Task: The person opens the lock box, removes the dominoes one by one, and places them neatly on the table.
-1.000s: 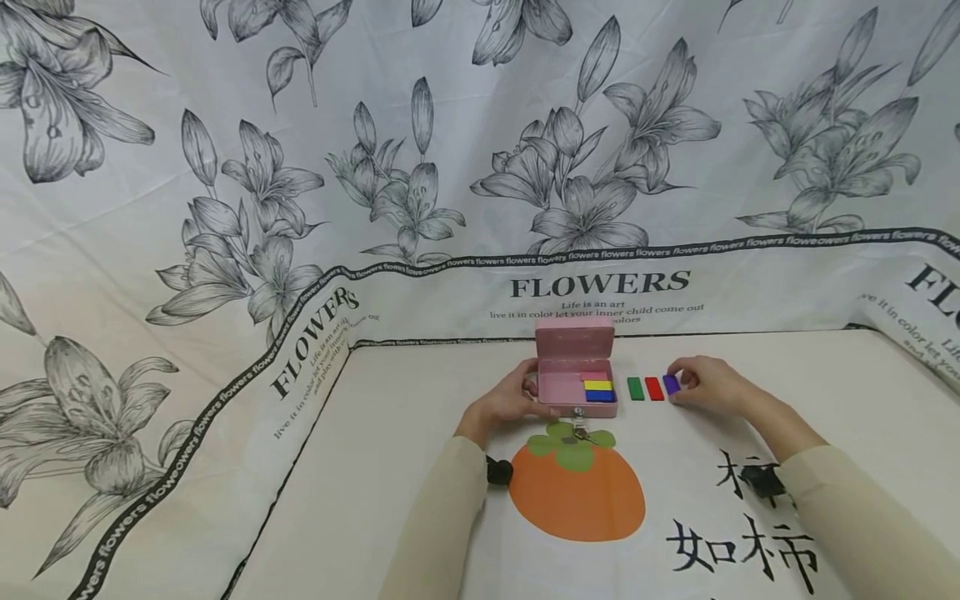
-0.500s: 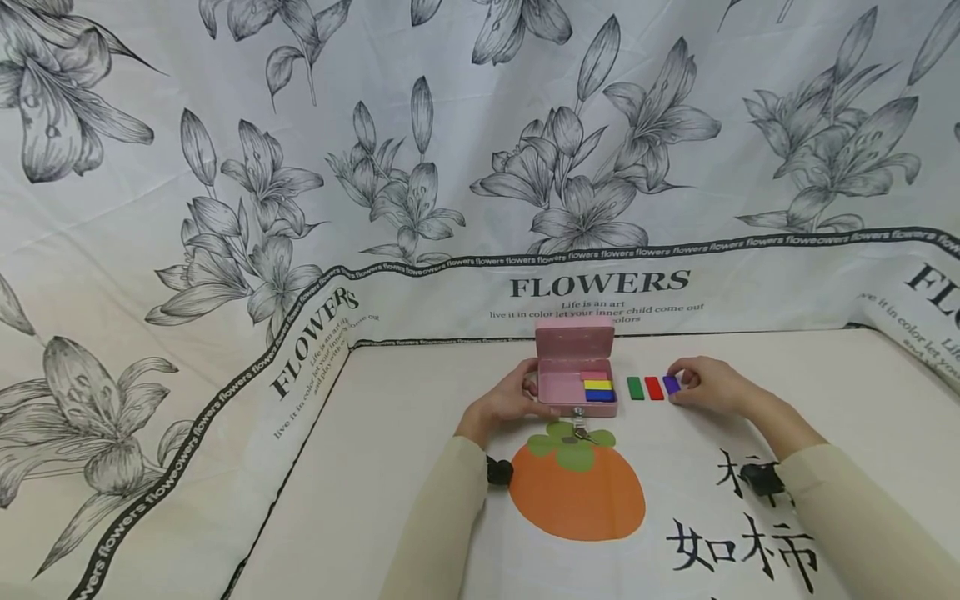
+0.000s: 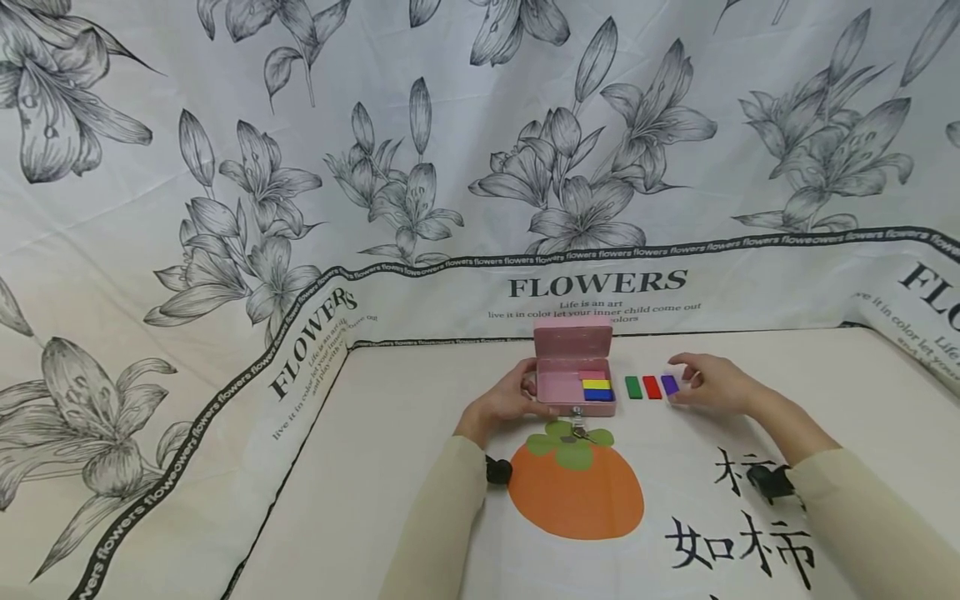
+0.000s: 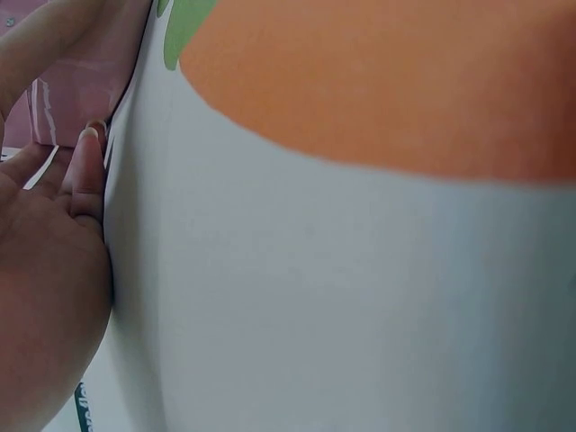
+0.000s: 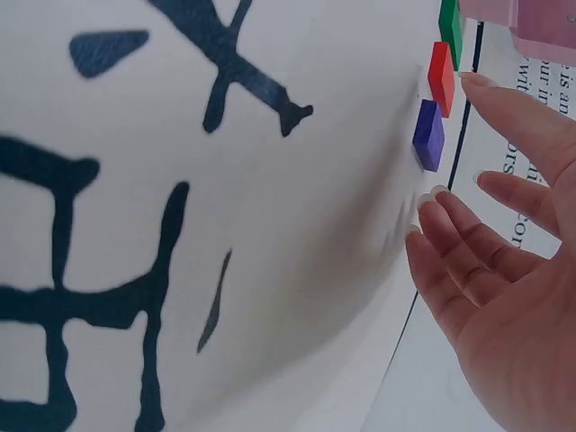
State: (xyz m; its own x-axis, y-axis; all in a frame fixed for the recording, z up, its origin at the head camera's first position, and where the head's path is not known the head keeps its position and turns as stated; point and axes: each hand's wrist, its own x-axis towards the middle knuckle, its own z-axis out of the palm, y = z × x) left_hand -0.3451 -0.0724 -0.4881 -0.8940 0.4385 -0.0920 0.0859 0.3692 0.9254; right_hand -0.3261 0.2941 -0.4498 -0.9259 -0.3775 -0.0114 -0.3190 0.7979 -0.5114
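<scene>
An open pink tin box [image 3: 557, 385] stands at the back of the table with its lid [image 3: 573, 342] raised. My left hand [image 3: 506, 396] holds the box at its left side, thumb along the front; in the left wrist view its fingers [image 4: 87, 175] bend at the box's corner. Inside, on the right, lie a yellow block [image 3: 597, 384], a blue block [image 3: 597, 395] and a pink one [image 3: 594, 375]. Right of the box, a green block [image 3: 633, 387], a red block [image 3: 652, 387] and a purple block [image 3: 670, 385] form a row. My right hand [image 3: 712, 385] is beside the purple block, fingers apart, holding nothing.
A small clasp with a key [image 3: 578, 423] hangs at the box's front. The tablecloth bears a printed orange persimmon [image 3: 577, 492] and black characters [image 3: 738, 546]. A flower-printed curtain [image 3: 420, 167] rises right behind the box.
My right hand has let go of the purple block, its fingers parting and drawing slightly right. The purple block stays in the row. The left hand keeps its place on the box.
</scene>
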